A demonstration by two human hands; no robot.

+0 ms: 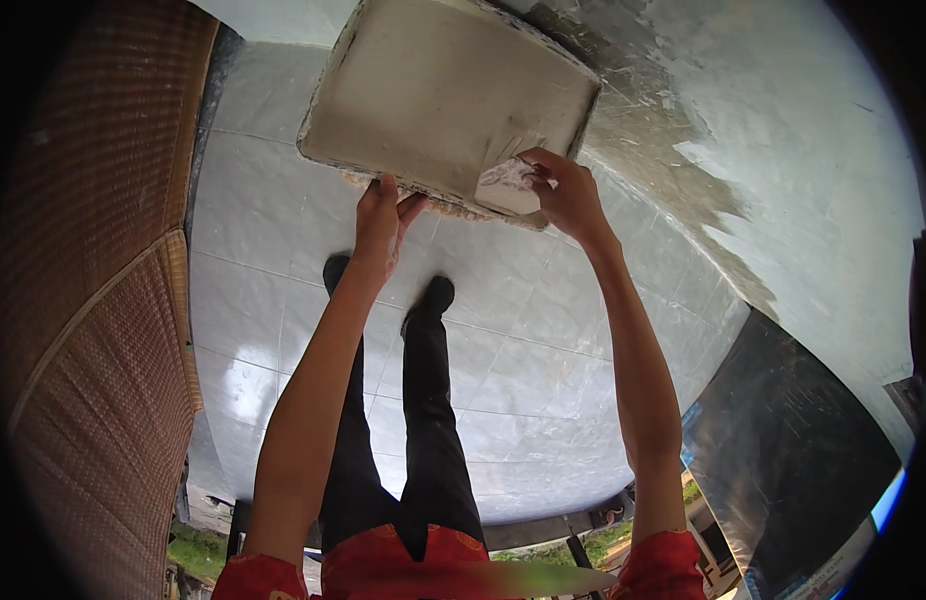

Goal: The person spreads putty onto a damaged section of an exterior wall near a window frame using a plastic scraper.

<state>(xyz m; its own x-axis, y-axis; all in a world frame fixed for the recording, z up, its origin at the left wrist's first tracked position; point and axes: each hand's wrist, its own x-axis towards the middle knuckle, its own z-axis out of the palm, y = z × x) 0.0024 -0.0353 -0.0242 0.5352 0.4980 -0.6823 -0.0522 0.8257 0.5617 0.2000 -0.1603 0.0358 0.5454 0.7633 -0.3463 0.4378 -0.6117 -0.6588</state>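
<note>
A wide rectangular tray (pixel 593 92) with dark, crusted edges fills the upper middle of the head view. A smooth grey-beige coating covers its inside. My left hand (pixel 385 222) grips the tray's near edge, thumb on top and the other fingers partly hidden below. In the tray's near right corner, my right hand (pixel 568 195) pinches a flat, whitish scraper (pixel 506 188) smeared with paste. The scraper lies against the tray's surface. Rough, shaggy tan material (pixel 458 209) shows under the near edge; I cannot tell what it is.
The wall (pixel 803 130) on the right carries a patchy grey-brown coat (pixel 673 130). Woven brown panels (pixel 103 330) stand on the left. Pale tiles (pixel 543 350) cover the floor under my dark shoes (pixel 438 293). A dark sheet (pixel 783 430) stands at the lower right.
</note>
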